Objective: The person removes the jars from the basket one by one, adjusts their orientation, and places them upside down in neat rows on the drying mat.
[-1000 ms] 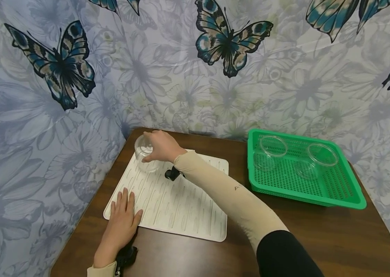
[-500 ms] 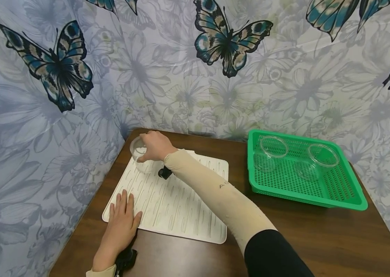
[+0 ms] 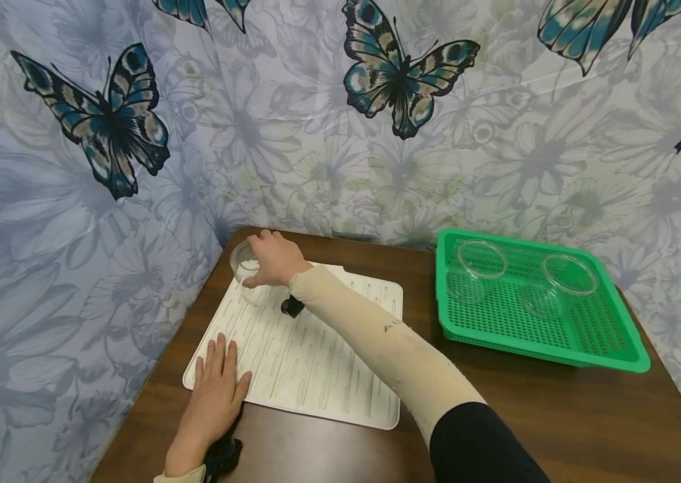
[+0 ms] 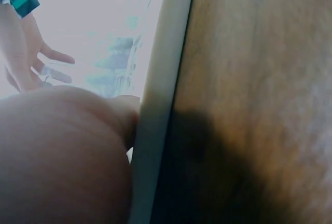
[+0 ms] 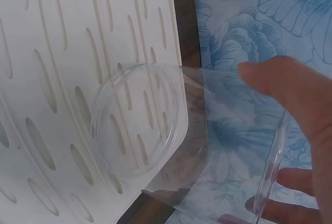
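Observation:
In the head view a clear plastic cup (image 3: 245, 263) stands at the far left corner of a white ridged drying mat (image 3: 328, 362). My right hand (image 3: 278, 259) is at the cup's upper part, thumb and fingers spread apart at its rim. The right wrist view shows the thumb (image 5: 267, 76) raised beside the cup wall and the fingertips (image 5: 295, 180) right at the rim, with the cup's round base on the mat. My left hand (image 3: 212, 396) lies flat, fingers straight, on the mat's near left corner.
A green perforated basket (image 3: 545, 345) sits on the right of the brown wooden table (image 3: 497, 389). Inside it are two more clear cups, one cup (image 3: 473, 283) to the left and another cup (image 3: 548, 293) to the right. A butterfly-print wall covering (image 3: 328, 161) rises behind the table.
My right hand and the cup shifted slightly left at first. Now the right fingers and thumb are spread wider at the rim. The left hand stays on the mat.

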The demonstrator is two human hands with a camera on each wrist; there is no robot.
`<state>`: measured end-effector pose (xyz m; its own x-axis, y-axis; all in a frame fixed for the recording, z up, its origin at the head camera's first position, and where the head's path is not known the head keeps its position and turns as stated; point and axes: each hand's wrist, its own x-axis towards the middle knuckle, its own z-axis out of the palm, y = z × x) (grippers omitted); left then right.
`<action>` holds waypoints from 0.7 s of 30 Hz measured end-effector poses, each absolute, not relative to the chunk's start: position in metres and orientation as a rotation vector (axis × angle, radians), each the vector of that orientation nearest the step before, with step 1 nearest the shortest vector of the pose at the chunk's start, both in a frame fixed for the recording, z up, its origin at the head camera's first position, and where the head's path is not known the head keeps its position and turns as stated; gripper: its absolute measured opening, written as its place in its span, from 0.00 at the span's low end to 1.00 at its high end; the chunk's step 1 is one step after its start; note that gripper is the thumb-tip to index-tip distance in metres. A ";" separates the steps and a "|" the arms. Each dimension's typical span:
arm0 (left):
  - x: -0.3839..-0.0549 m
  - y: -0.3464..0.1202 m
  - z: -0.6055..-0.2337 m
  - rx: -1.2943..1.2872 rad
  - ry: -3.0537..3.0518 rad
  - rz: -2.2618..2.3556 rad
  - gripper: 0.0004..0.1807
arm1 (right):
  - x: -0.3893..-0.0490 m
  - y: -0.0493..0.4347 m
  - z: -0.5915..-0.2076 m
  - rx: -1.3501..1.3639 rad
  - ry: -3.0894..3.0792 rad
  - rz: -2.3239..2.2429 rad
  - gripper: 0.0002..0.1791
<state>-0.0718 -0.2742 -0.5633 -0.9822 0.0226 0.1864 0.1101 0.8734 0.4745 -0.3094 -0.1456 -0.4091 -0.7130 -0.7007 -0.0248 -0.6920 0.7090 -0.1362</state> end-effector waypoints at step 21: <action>-0.070 -0.266 -0.546 -0.069 -2.931 -0.711 0.39 | -0.288 -0.086 -0.377 -1.274 2.801 -0.371 0.66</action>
